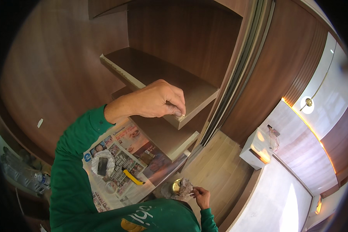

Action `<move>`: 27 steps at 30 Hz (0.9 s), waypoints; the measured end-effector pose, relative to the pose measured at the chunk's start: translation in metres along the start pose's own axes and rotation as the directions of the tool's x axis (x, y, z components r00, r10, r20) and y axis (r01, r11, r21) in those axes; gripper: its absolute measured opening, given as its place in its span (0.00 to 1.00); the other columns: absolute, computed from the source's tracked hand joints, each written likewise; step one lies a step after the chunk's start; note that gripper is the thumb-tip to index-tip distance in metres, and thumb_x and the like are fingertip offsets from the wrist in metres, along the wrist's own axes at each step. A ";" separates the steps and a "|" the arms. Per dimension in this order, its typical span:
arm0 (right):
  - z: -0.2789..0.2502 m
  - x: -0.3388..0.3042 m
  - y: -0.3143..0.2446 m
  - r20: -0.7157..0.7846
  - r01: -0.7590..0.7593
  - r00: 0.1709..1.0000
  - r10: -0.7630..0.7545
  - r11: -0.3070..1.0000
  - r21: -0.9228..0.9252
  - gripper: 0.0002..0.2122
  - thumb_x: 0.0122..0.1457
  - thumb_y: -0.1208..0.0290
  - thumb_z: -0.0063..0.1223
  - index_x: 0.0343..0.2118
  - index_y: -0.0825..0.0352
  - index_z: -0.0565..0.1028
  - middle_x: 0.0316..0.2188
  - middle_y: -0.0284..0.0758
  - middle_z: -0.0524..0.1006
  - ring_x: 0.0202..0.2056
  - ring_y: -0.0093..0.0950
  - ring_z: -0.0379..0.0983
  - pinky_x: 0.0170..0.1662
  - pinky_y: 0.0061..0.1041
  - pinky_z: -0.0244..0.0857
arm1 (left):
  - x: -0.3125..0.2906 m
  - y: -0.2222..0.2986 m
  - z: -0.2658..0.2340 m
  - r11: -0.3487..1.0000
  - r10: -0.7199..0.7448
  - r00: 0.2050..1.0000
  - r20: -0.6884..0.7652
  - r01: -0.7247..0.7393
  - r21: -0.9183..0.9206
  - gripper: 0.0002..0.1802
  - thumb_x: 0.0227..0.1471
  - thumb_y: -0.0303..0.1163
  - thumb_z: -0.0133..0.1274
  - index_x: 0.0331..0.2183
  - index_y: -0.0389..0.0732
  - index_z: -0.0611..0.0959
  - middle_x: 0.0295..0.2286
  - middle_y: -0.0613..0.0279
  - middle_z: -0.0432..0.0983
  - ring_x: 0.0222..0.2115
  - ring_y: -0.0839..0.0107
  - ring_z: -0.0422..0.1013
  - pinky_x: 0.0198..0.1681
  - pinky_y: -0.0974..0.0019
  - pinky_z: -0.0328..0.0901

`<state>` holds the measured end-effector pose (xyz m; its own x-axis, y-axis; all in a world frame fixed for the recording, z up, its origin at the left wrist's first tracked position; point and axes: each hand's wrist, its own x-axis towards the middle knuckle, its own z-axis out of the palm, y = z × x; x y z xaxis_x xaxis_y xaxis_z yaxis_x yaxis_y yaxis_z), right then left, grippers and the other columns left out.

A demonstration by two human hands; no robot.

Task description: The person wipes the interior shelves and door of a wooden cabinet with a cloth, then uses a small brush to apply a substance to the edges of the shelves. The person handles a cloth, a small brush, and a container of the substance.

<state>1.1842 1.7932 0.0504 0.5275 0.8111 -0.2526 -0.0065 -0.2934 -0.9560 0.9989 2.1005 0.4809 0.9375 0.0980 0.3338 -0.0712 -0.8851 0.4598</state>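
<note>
My left hand (160, 99) reaches over the front edge of a brown wooden shelf (162, 71), its fingers pinched at the shelf's near corner. A small pale piece (180, 116) shows at the fingertips; what it is I cannot tell. Along the front edge left of the hand runs a ragged pale strip (123, 72). Low by my body, my right hand (202, 197) is closed on a crumpled greyish wad (186, 187), cloth or plastic. Right beside the wad is a round gold-coloured tin (177, 186).
Printed newspaper (123, 150) lies below, bearing a yellow-handled cutter (133, 176), a dark rectangular block (102, 166) on a white cloth, and a pale ring (110, 187). A lower shelf (168, 139) juts out beneath. Sliding-door tracks (236, 73) stand at the right; a white box (256, 150) is beyond.
</note>
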 end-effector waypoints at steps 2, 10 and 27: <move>-0.002 -0.001 -0.002 -0.015 0.013 1.000 -0.012 1.000 0.001 0.09 0.62 0.76 0.55 0.42 0.75 0.82 0.30 0.41 0.85 0.29 0.28 0.84 0.32 0.24 0.75 | 0.001 -0.001 0.000 1.000 -0.001 1.000 -0.028 0.001 -0.003 0.13 0.49 0.20 0.64 0.39 0.39 0.89 0.31 0.60 0.81 0.31 0.65 0.79 0.35 0.64 0.72; 0.006 -0.002 -0.006 -0.040 -0.016 0.999 0.017 0.999 0.036 0.09 0.63 0.77 0.55 0.41 0.76 0.82 0.30 0.41 0.85 0.29 0.28 0.83 0.32 0.24 0.75 | 0.009 -0.003 -0.005 0.986 0.135 0.987 0.082 -0.142 0.084 0.10 0.48 0.19 0.64 0.35 0.40 0.90 0.29 0.62 0.81 0.29 0.68 0.79 0.32 0.66 0.71; 0.016 -0.017 0.000 -0.046 -0.044 0.998 0.050 0.992 0.115 0.10 0.65 0.75 0.54 0.43 0.76 0.81 0.32 0.42 0.85 0.30 0.29 0.83 0.32 0.24 0.75 | 0.002 -0.019 -0.011 0.994 0.054 0.997 0.049 -0.048 -0.100 0.08 0.47 0.28 0.67 0.34 0.41 0.91 0.32 0.64 0.82 0.31 0.70 0.78 0.35 0.66 0.70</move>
<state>1.1616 1.7871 0.0525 0.5654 0.7711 -0.2926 -0.1273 -0.2689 -0.9547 0.9987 2.1220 0.4817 0.9478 0.0283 0.3176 -0.1502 -0.8390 0.5230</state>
